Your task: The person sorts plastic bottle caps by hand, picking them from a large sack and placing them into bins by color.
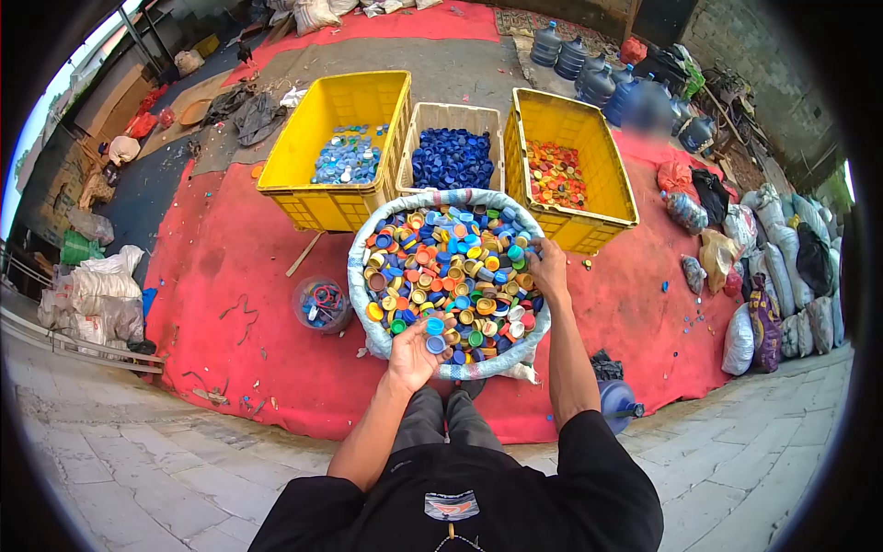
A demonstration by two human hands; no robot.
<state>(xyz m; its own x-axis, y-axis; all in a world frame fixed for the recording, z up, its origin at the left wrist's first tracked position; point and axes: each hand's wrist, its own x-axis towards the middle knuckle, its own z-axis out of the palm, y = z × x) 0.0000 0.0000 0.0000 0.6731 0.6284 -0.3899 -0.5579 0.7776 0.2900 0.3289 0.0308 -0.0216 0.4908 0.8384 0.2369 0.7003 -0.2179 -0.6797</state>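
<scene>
A big sack [368, 342] with its rim rolled outward stands in front of me, heaped with mixed plastic bottle caps [451, 267] in orange, gold, blue, green and white. At the near left rim my left hand [411, 361] is turned palm up, holding a couple of blue bottle caps [435, 344] in its fingers. My right hand [550, 269] is at the right rim, its fingers curled down among the caps there; what they pinch, if anything, is hidden. Beyond the sack are a yellow crate [322, 207] with light blue caps, a whitish crate [456, 116] with dark blue caps, and another yellow crate [589, 224] with orange-red caps.
A clear bucket [322, 304] with assorted pieces stands left of the sack, near a thin stick [304, 255]. A large water jug [619, 405] lies at my right. Stuffed bags [739, 339] line the right side. More jugs [598, 85] stand farther back on the red mat [230, 350].
</scene>
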